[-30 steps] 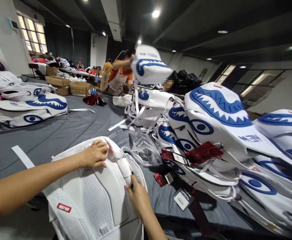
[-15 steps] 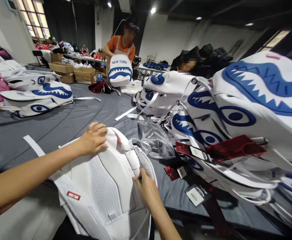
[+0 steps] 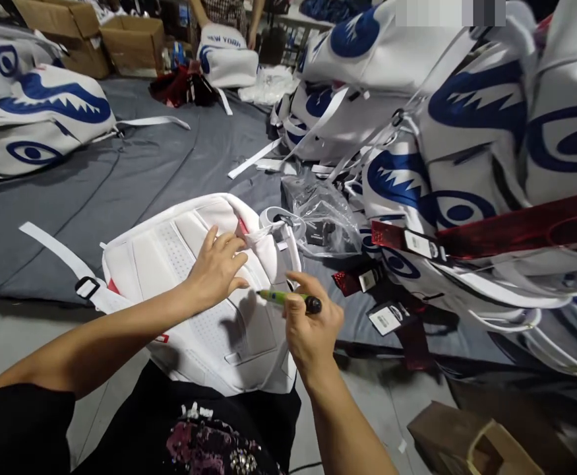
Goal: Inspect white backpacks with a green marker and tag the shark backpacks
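A white backpack (image 3: 134, 260) lies back side up at the table's near edge, its padded back panel facing me. My left hand (image 3: 216, 267) rests on that panel with its fingers spread. Over the bag's right side, my right hand (image 3: 315, 323) is closed around a green pen-shaped tool (image 3: 274, 297) with a black end. Its thin tip points left, toward my left thumb; whether it touches the fabric I cannot tell. A loose white strap (image 3: 53, 247) with a black buckle (image 3: 88, 287) trails off the bag's left side.
White backpacks with blue shark faces (image 3: 466, 204) are piled at right, and more (image 3: 65, 99) lie at left. A clear plastic bag (image 3: 325, 214) and tags (image 3: 387, 318) lie between. Across the grey-covered table (image 3: 140, 158), another person handles a backpack (image 3: 229, 59). Cardboard boxes (image 3: 132, 46) stand behind.
The view has tilted down. My left hand has moved from the backpack's top edge onto its back panel. My right hand has lifted off the strap, and the green tool now shows clearly.
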